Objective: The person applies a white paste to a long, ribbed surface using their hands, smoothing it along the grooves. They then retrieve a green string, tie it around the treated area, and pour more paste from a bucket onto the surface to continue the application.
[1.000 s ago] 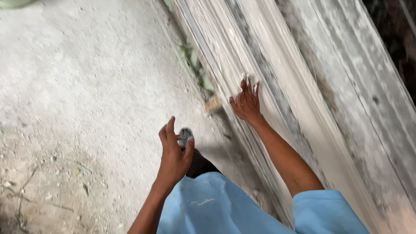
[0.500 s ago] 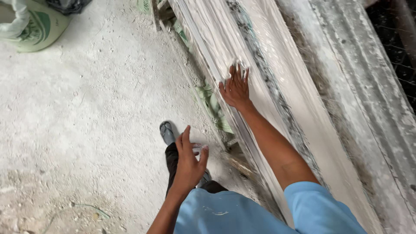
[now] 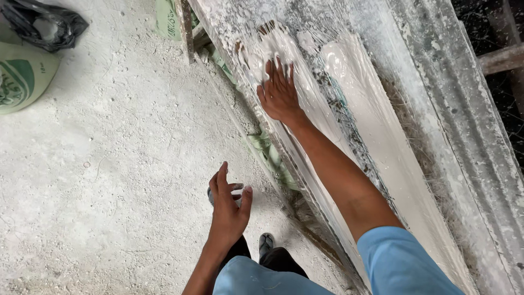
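My right hand (image 3: 279, 94) lies flat, fingers spread, on wet white plaster in a long mould (image 3: 349, 109) that runs diagonally from the top middle to the lower right. My left hand (image 3: 228, 205) hangs free over the dusty floor, fingers loosely apart and holding nothing. Below it I see my feet in sandals (image 3: 266, 243) and the light blue cloth of my clothes (image 3: 404, 267).
A green and white sack (image 3: 22, 76) and a black plastic bag (image 3: 46, 27) lie at the top left on the pale concrete floor (image 3: 109, 164). Green sacking (image 3: 267, 153) is tucked under the mould's edge. Corrugated sheeting (image 3: 469, 109) runs along the right.
My right hand has slid up along the mould onto the wet plaster. I have stepped forward, and the sack and black bag have come into view.
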